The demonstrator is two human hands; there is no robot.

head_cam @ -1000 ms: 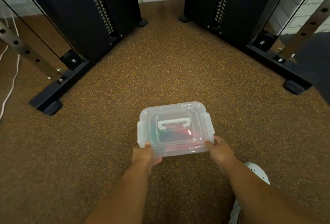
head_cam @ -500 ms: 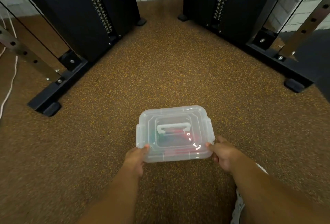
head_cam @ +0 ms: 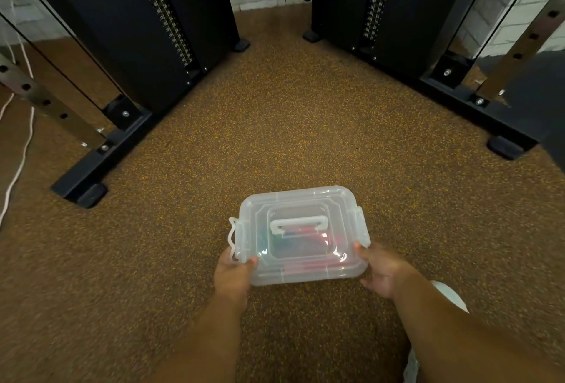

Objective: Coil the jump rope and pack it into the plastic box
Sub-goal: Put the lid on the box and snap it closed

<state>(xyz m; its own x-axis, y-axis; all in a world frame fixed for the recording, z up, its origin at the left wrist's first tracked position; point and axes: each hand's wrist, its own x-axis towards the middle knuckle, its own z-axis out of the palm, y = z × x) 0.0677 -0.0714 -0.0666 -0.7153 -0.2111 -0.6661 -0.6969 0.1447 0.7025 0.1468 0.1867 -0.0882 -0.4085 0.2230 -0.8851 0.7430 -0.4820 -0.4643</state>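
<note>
The plastic box (head_cam: pixel 301 234) is held low over the speckled brown floor (head_cam: pixel 275 126), between the two hands, and its lid is on. Through the cloudy plastic I see red and green shapes under the white lid handle (head_cam: pixel 296 226) — most likely the coiled jump rope (head_cam: pixel 298 237), though the plastic blurs it too much to be sure. So the coiling and the packing look done.

The left latch (head_cam: pixel 237 237) stands out from the side wall and seems to be not yet pressed down; the right latch (head_cam: pixel 360 226) lies flat against the box. In my judgement what is left is to snap the left latch and put the box down.

The left hand (head_cam: pixel 234 272) grips the near left corner, the thumb on the lid edge and the fingers curled under. The right hand (head_cam: pixel 383 271) holds the near right corner in the same way (its fingers are hidden below the box).

Around it — black machine frames (head_cam: pixel 101 162) on both sides, well apart from the box, a thin white cord (head_cam: pixel 18 165) on the floor at the far left, and a white shoe (head_cam: pixel 449 295) just beside the right forearm. Nothing lies on the floor under the box, so nothing stands in the way.
</note>
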